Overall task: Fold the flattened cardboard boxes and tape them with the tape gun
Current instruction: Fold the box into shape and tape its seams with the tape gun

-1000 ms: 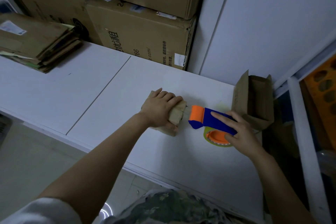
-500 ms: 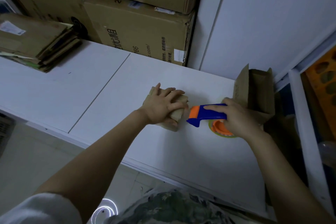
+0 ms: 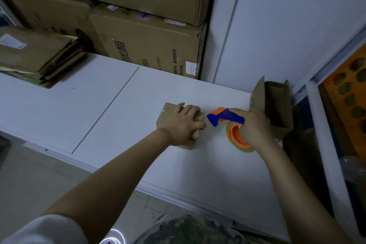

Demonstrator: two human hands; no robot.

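Note:
A small folded cardboard box (image 3: 168, 111) sits on the white table (image 3: 118, 105). My left hand (image 3: 183, 123) grips it from above, fingers curled over its right end. Just right of it, my right hand (image 3: 254, 125) holds the blue and orange tape gun (image 3: 223, 117) by its handle, the nose pointing at the box's right end, a small gap from it. The tape roll (image 3: 238, 138) hangs below the handle, partly hidden by my hand. An open folded box (image 3: 271, 105) stands at the table's right end. A stack of flattened cardboard boxes (image 3: 37, 59) lies at the far left.
Large cardboard cartons (image 3: 148, 45) are stacked against the back wall behind the table. A white frame (image 3: 320, 134) and an orange perforated panel (image 3: 348, 93) stand at the right. The table's near edge runs diagonally below my forearms.
My right hand closed round the tape gun's handle and lifted it, tilting its nose toward the box's right end. My left hand stayed on the small box.

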